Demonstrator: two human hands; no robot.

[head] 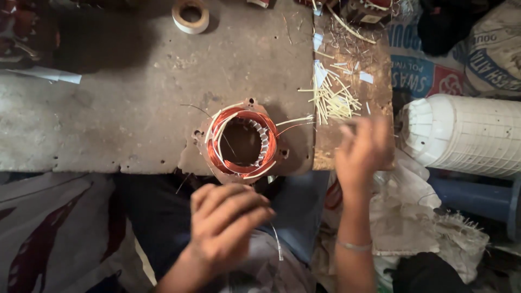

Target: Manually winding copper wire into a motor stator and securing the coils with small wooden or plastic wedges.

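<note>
Sitting at the near edge of the tabletop [108,97], the stator [241,142] is a ring of copper windings in a metal frame, with pale sleeves and thin wire ends trailing off toward 3 o'clock. Its frame nearly meets the tabletop's front edge, so almost no bare surface lies on its 6 o'clock side. From 9 through 12 o'clock the worn grey surface is open and wide, broken only by a tape roll [190,15] far off at 12 o'clock and a pale strip [51,75] near the left edge.

At 3 o'clock of the stator a seam divides the grey slab from a brown board [374,65]. A heap of pale slivers [334,100] lies on that board, well apart from the stator, with scraps scattered beyond it.

The left hand [225,222] hangs below the stator at 6 o'clock, off the tabletop over the lap, fingers curled loosely inward; a thin wire [277,241] shows just beside it, though a grip on it cannot be told. The right hand [361,149] is blurred at the board's near right corner, fingers spread upward toward the slivers, and whether it holds anything cannot be told.

A white ribbed housing [467,135] crowds the right side, just past the board's edge.
</note>
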